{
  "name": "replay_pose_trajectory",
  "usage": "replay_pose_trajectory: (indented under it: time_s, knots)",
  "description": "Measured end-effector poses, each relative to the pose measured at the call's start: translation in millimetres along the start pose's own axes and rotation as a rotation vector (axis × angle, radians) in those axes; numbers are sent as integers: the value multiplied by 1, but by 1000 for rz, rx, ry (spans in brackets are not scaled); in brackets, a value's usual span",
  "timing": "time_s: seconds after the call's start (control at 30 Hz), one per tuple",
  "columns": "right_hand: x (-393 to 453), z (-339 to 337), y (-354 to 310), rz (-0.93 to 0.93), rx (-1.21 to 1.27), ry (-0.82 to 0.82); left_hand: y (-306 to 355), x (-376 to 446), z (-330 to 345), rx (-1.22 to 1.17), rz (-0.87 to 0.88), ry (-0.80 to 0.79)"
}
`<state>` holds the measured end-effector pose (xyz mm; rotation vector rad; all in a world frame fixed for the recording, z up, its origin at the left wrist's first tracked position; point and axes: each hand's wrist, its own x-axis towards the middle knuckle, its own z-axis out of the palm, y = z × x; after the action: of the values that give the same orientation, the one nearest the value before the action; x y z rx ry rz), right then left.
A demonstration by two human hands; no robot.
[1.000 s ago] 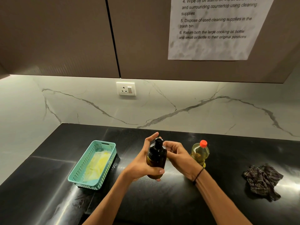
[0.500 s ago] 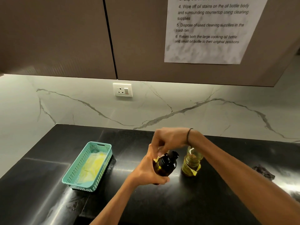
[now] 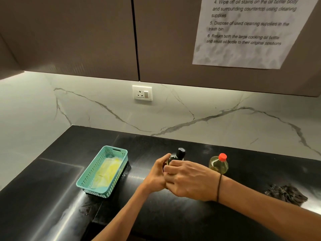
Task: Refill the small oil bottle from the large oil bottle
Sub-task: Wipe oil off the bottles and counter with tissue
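Observation:
The small dark oil bottle (image 3: 178, 154) with its black cap on stands at the middle of the black countertop (image 3: 173, 223), tilted slightly right. My left hand (image 3: 157, 173) grips its body from the left. My right hand (image 3: 189, 180) wraps over the body from the right, its fingers curled round the bottle and hiding most of it. The large clear bottle of yellow oil (image 3: 218, 165) with a red cap stands upright just right of my hands, untouched.
A teal plastic basket (image 3: 90, 178) with a yellow cloth inside sits to the left. A dark checked rag (image 3: 286, 194) lies at the right. A marble backsplash with a socket (image 3: 142, 93) and cabinets with an instruction sheet (image 3: 246, 32) rise behind.
My right hand has dropped from the cap of the small bottle down onto its body. The bottle has gone from tilted in the air to nearly upright and lower.

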<state>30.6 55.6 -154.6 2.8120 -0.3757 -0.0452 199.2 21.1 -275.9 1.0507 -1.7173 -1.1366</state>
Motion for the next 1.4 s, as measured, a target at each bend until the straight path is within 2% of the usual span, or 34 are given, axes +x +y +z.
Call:
replay_pose_trajectory:
  time_s: [0.03, 0.1, 0.2, 0.27, 0.37, 0.43, 0.5, 0.57, 0.63, 0.7, 0.8, 0.87, 1.0, 1.07, 1.17, 1.23, 1.33, 1.4]
  knots:
    - [-9, 6, -2, -48, -67, 49, 0, 1, -2, 33, 18, 17]
    - [-24, 15, -1, -26, -103, 130, 2, 0, -9, 2, 10, 25]
    - [-42, 46, -2, 149, -19, 360, 0, -3, -17, -104, 0, 66]
    - [-51, 75, -8, 397, 137, 549, 1, -3, -25, -162, -18, 95]
    - [-54, 127, -24, 932, 579, 762, -8, -3, -39, -202, -43, 162]
    - [-49, 163, -36, 1256, 830, 735, -14, -4, -46, -218, -26, 200]
    - [-44, 200, -47, 1493, 978, 651, -23, -3, -52, -215, -37, 235]
    - [-36, 234, -54, 1645, 981, 531, -35, -4, -57, -210, -44, 266]
    - [-25, 260, -56, 1747, 876, 359, -46, -3, -60, -219, -52, 293]
    - [-11, 277, -50, 1745, 773, 247, -55, -1, -62, -235, -64, 312]
    - [5, 301, -30, 1644, 627, 82, -67, 5, -64, -240, -74, 323]
    - [12, 317, -16, 1658, 583, 25, -74, 9, -68, -232, -71, 323]
    - [27, 344, -1, 1726, 560, 84, -82, 12, -76, -236, -78, 326]
    - [49, 350, -1, 1700, 563, 132, -83, 12, -79, -245, -75, 326]
    - [108, 354, -19, 1363, 566, 79, -84, 15, -82, -269, -45, 331]
    - [150, 354, -43, 1099, 709, 124, -84, 15, -83, -263, -12, 334]
    - [174, 345, -71, 680, 665, 78, -81, 12, -86, -281, -8, 318]
    - [155, 348, -58, 603, 657, 83, -82, 9, -91, -274, -12, 307]
